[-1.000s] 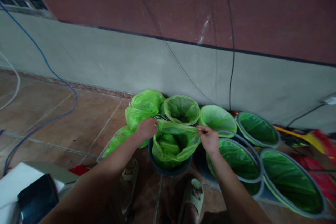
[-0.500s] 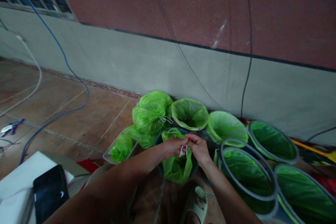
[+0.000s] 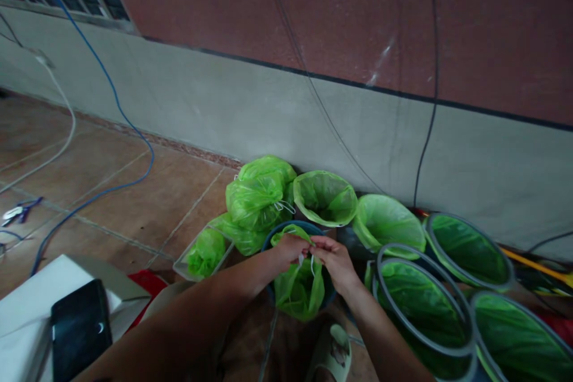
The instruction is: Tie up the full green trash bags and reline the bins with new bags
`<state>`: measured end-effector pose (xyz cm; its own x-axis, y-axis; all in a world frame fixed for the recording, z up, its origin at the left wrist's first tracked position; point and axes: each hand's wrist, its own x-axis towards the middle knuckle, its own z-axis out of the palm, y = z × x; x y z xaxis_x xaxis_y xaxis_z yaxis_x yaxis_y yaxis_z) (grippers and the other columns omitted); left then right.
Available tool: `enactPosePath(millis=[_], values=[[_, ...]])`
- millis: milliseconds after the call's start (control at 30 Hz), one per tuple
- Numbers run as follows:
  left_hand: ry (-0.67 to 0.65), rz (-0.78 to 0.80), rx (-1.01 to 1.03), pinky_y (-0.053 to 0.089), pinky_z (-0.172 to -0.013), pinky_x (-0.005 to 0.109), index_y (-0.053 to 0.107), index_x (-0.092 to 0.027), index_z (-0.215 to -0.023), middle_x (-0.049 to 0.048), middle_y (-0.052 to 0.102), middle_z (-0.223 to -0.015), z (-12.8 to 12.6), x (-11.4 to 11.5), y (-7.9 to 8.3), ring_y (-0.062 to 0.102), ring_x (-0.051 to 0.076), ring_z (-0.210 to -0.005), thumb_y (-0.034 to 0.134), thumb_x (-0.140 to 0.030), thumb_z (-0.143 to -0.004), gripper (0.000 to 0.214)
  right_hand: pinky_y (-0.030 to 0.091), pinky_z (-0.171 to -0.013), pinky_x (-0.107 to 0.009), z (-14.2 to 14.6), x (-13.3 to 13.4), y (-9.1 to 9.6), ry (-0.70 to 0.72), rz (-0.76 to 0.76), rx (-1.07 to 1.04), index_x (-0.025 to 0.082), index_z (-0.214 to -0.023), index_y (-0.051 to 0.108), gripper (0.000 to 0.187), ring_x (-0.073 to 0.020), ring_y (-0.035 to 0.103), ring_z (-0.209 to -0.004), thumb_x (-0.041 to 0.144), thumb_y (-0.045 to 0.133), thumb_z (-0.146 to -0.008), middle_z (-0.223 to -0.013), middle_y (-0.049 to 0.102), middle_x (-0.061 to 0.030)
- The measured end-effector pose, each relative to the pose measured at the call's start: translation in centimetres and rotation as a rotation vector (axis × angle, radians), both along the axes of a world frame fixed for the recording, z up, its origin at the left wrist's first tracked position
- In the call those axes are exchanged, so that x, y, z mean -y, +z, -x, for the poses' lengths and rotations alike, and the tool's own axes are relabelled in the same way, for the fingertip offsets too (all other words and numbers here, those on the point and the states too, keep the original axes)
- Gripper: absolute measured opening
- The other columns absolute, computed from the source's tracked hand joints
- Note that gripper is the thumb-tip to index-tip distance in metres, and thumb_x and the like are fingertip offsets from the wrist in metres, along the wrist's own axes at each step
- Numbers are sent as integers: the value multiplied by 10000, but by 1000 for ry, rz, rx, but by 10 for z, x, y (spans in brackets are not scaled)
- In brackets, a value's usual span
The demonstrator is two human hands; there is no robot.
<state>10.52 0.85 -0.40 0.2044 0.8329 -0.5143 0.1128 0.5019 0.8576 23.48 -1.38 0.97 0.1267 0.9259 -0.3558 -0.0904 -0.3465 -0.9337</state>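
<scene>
A thin green drawstring trash bag hangs in a round blue bin at the lower middle of the view. Over its mouth my left hand is closed, fingers pinching at the white drawstring. My right hand meets it from the other side, thumb and fingers also pinched on the string. The fingertips nearly touch, and part of the string is hidden by them. The bag's edge is gathered loosely below the hands, inside the bin's rim.
Filled green bags and a clear tray with a green bundle lie left. Green-lined bins line the wall; more grey-rimmed bins stand right. A phone rests on a white box. A blue cable crosses the floor.
My hands have shifted slightly left, still pinched close together at the string. The bag's upper edge has drawn away from the bin's back rim, so more of the blue rim shows.
</scene>
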Motion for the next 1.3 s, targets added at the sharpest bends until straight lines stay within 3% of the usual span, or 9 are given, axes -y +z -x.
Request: enactPosePath(millis=[267,467,600,733,867,1000,1067,1167,1300], values=[[-15,-78,-216,339,-511,253,572,-161,-497,-33,473,-452,5,-6,13,456,113,-485,640,-175,-699,213,473,-596,-259,-31,-15,33,-191,-118,-170,223,-812,754,317,-118,605,-627,279,857,-517,-703,699,10],[226,-452,-66,384,-571,229,627,-169,-631,-43,517,-534,42,-36,92,470,99,-542,599,-298,-791,208,546,-808,-361,-65,-21,55,-265,-273,-292,257,-905,737,330,-162,679,-770,263,826,-587,-771,726,11],[241,-646,136,415,-609,222,668,-163,-738,-35,570,-595,62,-35,129,488,92,-574,663,-340,-760,178,556,-812,-390,-73,-22,65,-267,-305,-406,267,-896,718,299,-167,675,-770,240,806,-612,-739,706,23],[51,-660,72,416,-592,214,696,-152,-800,-16,615,-648,55,-27,123,518,100,-602,651,-291,-779,147,515,-602,-267,-60,-22,71,-223,-274,-452,231,-910,719,313,-83,548,-562,230,797,-607,-677,629,48],[-146,-704,-98,447,-658,225,728,-159,-938,15,684,-776,37,-21,114,579,127,-700,596,-248,-832,192,196,-372,-188,-27,-15,66,-62,-153,-283,211,-994,695,391,-26,252,-410,286,793,-623,-602,515,89],[-206,-694,-28,475,-719,230,710,-167,-1056,27,701,-844,23,-20,117,614,138,-760,551,-240,-870,255,274,-441,-212,16,-4,44,228,-155,-10,249,-1123,645,556,-75,399,-478,295,815,-595,-626,576,79],[-235,-686,21,489,-751,232,696,-164,-1088,33,704,-856,20,-23,117,630,140,-786,531,-226,-879,273,329,-487,-239,30,-2,31,308,-180,79,240,-966,686,376,-107,451,-512,339,784,-617,-589,576,64],[-162,-671,-50,511,-775,253,640,-158,-1184,46,713,-895,22,-32,108,646,147,-789,484,-216,-897,332,303,-473,-259,32,-6,22,278,-188,211,211,-636,639,292,-112,418,-472,492,671,-711,-496,522,31],[-99,-648,-310,505,-886,306,630,-166,-1143,53,720,-950,31,-37,84,657,172,-870,424,-157,-884,331,235,-418,-232,11,-13,36,164,-174,125,179,-722,653,439,-71,349,-423,617,632,-748,-528,520,32]])
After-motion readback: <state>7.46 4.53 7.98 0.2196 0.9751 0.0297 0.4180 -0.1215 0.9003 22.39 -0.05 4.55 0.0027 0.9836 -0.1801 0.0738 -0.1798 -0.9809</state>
